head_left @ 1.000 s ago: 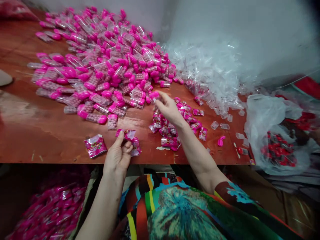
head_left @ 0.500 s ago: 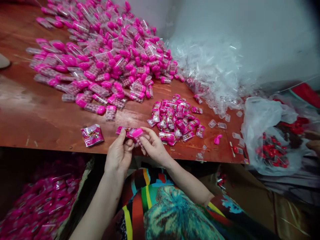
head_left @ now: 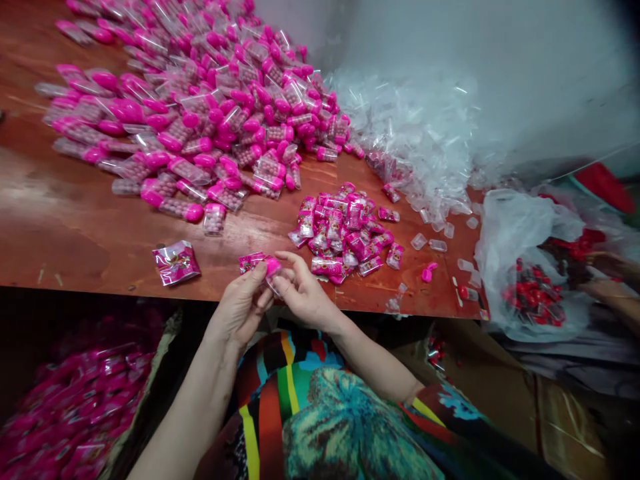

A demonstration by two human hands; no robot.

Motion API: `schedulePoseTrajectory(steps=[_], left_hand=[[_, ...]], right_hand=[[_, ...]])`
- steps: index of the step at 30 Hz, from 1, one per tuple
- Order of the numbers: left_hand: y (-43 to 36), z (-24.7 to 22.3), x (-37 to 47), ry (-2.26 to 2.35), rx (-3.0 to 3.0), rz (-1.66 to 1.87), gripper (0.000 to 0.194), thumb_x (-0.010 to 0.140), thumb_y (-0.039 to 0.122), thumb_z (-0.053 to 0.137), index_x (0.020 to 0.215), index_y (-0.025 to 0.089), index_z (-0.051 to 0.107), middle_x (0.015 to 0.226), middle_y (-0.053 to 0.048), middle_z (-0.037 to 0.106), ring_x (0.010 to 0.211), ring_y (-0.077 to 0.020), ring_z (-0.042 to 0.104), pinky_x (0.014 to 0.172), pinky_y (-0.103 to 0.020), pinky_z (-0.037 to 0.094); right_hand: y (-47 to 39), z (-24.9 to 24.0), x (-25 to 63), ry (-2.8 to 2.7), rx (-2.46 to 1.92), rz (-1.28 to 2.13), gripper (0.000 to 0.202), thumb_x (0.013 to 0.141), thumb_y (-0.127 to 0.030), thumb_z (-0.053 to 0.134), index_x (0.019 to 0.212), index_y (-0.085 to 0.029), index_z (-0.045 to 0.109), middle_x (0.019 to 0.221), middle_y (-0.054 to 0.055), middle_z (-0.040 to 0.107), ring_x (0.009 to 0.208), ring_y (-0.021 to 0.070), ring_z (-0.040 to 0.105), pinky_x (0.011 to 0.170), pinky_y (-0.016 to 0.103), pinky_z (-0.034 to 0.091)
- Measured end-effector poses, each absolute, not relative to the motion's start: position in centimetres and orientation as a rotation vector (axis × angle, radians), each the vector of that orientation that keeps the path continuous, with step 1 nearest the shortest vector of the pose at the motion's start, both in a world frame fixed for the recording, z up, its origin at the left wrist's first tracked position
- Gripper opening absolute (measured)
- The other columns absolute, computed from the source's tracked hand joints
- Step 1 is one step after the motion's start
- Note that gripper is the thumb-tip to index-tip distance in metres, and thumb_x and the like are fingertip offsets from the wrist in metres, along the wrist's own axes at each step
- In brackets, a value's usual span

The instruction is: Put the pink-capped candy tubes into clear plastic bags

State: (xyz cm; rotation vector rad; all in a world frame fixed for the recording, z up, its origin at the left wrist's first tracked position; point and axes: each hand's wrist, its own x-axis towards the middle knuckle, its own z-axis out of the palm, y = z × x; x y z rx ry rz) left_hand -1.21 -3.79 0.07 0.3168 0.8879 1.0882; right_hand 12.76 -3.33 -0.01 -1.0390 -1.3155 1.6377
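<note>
The left hand is closed, thumb against curled fingers, pinching a glossy pink printed wrapper. The right hand pinches a clear plastic container with a rounded pink cap; its index finger is raised. Both hands meet just above the front edge of the reddish-brown table. The container sits between them, against the wrapper; its lower part is hidden by fingers.

Surrounding items are positioned as follows. A flat, shiny pink printed pouch lies left of the hands. A large heap of pink-capped clear containers holding pale pink balls covers the far left. Small pink wrapped packets are piled beyond the right hand. Clear empty plastic containers are heaped against the wall. A loose bright-pink cap lies near the right front edge. A translucent white plastic bag at right contains red-capped pieces; another person's hand is beside it. More glossy pink packets fill the space below, at left.
</note>
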Motion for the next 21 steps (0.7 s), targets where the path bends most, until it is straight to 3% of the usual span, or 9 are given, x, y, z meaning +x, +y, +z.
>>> schedulePoseTrajectory(steps=[4,9,13,16,21], left_hand=[[-4.0,0.3,-1.5,0.885,0.348,1.085,0.028,0.078,0.037,0.08,0.078,0.011,0.069,0.056,0.001,0.057,0.043,-0.0042,0.041,0.041,-0.015,0.032],[-3.9,1.0,-1.0,0.891,0.318,1.134,0.032,0.083,0.045,0.071,0.084,0.013,0.069,0.057,0.0,0.058,0.043,-0.0071,0.044,0.038,-0.017,0.033],[-4.0,1.5,-0.6,0.94,0.332,1.172,0.034,0.084,0.048,0.068,0.083,0.014,0.066,0.064,-0.002,0.063,0.042,-0.0075,0.047,0.036,-0.017,0.033],[-4.0,1.4,-0.5,0.975,0.333,1.185,0.033,0.082,0.047,0.069,0.082,0.014,0.065,0.061,-0.001,0.062,0.042,-0.0082,0.048,0.035,-0.017,0.031],[-4.1,0.5,-0.6,1.03,0.305,1.182,0.028,0.08,0.039,0.072,0.07,0.014,0.064,0.046,0.001,0.052,0.041,-0.0086,0.046,0.038,-0.017,0.031]], right_hand=[[-3.1,-0.3,12.7,-1.056,-0.95,1.93,0.053,0.093,-0.052,0.06,0.133,-0.024,0.04,0.07,-0.006,0.053,0.045,0.0056,0.034,0.04,0.018,0.025],[-3.5,-1.8,12.6,-1.23,-0.977,1.64,0.054,0.095,-0.048,0.058,0.142,-0.026,0.041,0.078,-0.002,0.056,0.065,0.0113,0.054,0.061,0.025,0.047],[-3.7,-1.9,13.0,-1.375,-0.937,1.657,0.048,0.1,-0.042,0.051,0.145,-0.029,0.039,0.089,0.001,0.061,0.073,0.0137,0.06,0.072,0.031,0.053],[-3.8,-1.5,13.4,-1.346,-0.959,1.643,0.044,0.099,-0.041,0.053,0.14,-0.027,0.044,0.087,0.0,0.058,0.071,0.0121,0.056,0.066,0.026,0.051],[-3.7,-1.6,13.5,-1.157,-1.019,1.702,0.049,0.095,-0.045,0.058,0.138,-0.027,0.04,0.078,-0.004,0.057,0.049,0.0071,0.048,0.043,0.019,0.038]])
